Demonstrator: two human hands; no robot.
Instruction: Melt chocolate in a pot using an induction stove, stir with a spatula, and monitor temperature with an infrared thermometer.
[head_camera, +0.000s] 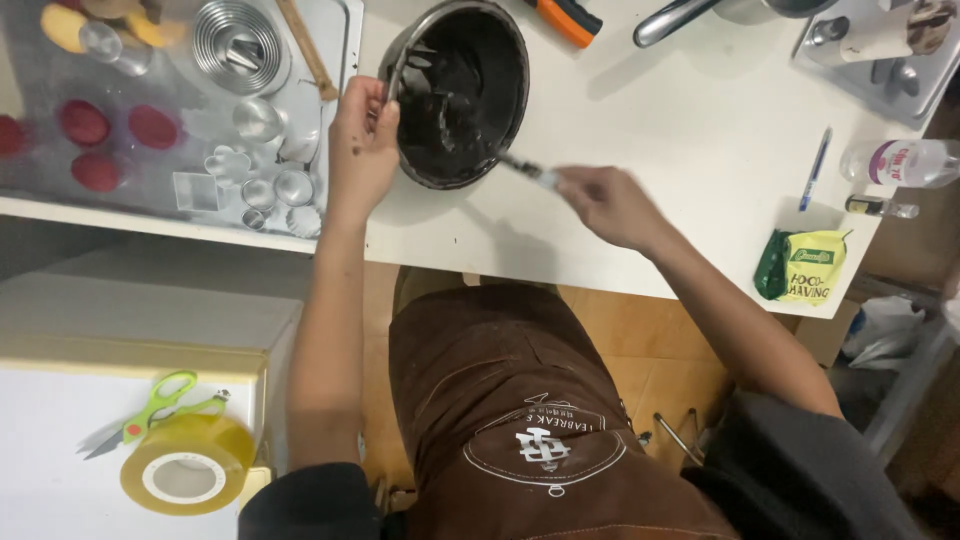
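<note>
A round metal bowl coated inside with dark brown batter stands on the white table. My left hand grips the bowl's left rim, fingers curled over the edge and smeared with batter. My right hand holds a thin utensil by its pale handle; its dark, batter-covered end reaches over the bowl's lower right rim into the batter. The utensil is blurred.
A metal tray on the left holds ring cutters, small moulds, red silicone cups and a wooden stick. A pen, a bottle and a green-yellow packet lie at the right. Tape roll and green scissors sit lower left.
</note>
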